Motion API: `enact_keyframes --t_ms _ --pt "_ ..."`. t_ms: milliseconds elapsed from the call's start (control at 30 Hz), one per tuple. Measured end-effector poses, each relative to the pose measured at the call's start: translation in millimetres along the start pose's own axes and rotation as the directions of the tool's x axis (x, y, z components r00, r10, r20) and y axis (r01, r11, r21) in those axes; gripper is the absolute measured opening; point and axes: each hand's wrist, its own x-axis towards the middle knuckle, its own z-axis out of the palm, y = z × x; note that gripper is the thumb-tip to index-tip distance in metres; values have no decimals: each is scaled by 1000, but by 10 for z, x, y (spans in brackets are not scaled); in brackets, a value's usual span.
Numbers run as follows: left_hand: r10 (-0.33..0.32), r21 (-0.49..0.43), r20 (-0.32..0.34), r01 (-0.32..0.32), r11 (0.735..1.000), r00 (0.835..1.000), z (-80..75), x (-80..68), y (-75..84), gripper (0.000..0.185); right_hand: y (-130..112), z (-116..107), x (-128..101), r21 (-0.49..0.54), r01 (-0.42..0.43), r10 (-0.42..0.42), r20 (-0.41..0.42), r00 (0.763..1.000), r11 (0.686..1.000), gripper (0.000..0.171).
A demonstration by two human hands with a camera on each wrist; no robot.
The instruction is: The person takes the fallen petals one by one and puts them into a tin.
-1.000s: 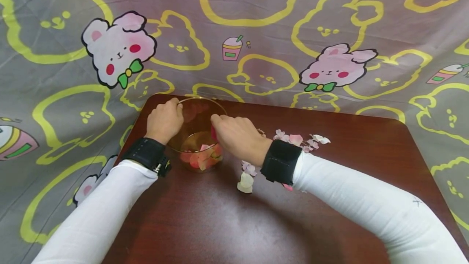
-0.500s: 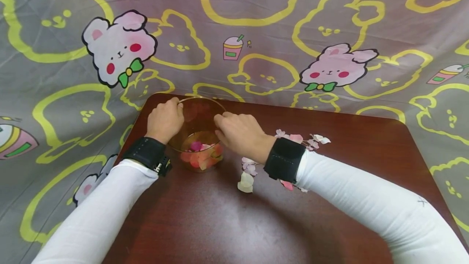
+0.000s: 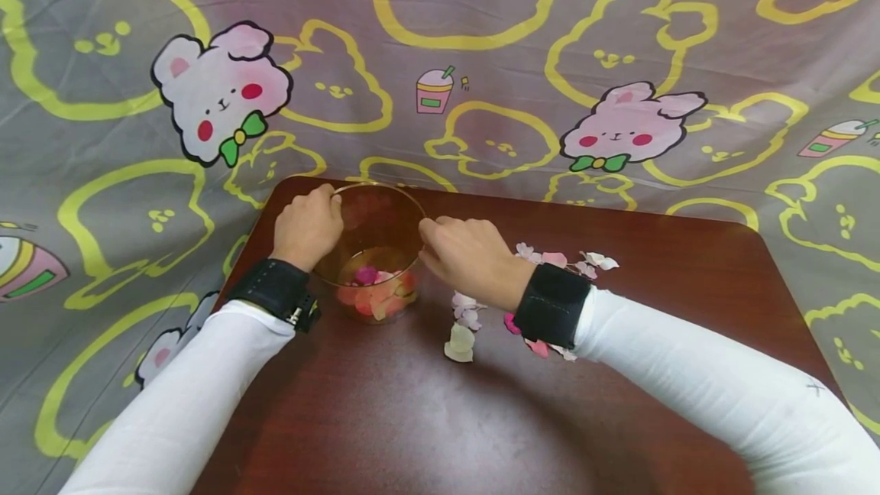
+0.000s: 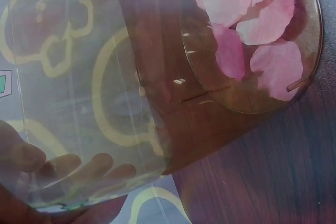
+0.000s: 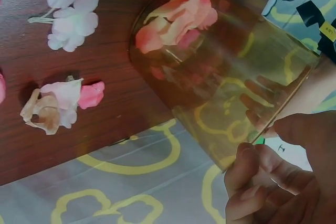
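Observation:
A see-through amber glass vase [image 3: 381, 208] with a thin gold rim stands at the table's back left. Coral and pale pink petals [image 3: 381, 300] lie on its bottom, together with a magenta petal [image 3: 366, 276]. My left hand [image 3: 308, 228] grips the rim on the left side; its fingers [image 4: 94, 169] show through the wall in the left wrist view. At the opposite side of the rim is my right hand [image 3: 474, 258], fingers loosely curled. Nothing shows between its thumb and index finger [image 5: 247, 161], which lie right at the rim; whether they touch it is unclear.
To the right of the vase lie loose blossoms: a pale lilac sprig [image 3: 467, 315], a cream petal [image 3: 459, 344], another magenta petal [image 3: 512, 323] and a white flower [image 3: 600, 260]. A patterned cloth [image 3: 481, 67] hangs behind the brown table [image 3: 412, 411].
A magenta petal left the fingers of my right hand and dropped into the vase. That hand has drawn back rightward from over the mouth to the rim. My left hand has stayed in place.

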Motion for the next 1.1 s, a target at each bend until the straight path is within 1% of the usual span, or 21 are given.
enact_keyframes --t_ms 267,433,600,667,900,967,1100 --pt "0 0 0 0 1000 1000 16 -1 20 35 117 74 -166 31 3 -4 9 1000 1000 14" --pt "4 0 -3 -4 1000 1000 23 -2 29 35 201 170 -271 20 20 -21 10 1000 1000 17" --pt "8 0 -5 -8 1000 1000 27 -4 28 35 271 240 -347 50 -8 4 81 997 999 16" --pt "11 0 -8 -11 1000 1000 23 -4 19 35 289 261 -364 45 -23 18 108 994 999 15" --pt "10 3 -17 -10 1000 1000 -1 -10 -23 35 372 353 -436 -43 -17 24 168 986 999 24" --pt "12 3 -16 -12 1000 1000 -2 -10 -25 35 418 390 -478 -51 -20 29 179 983 999 28" --pt "19 3 -12 -19 1000 1000 5 0 -12 35 525 457 -580 -60 -39 50 199 979 997 28"
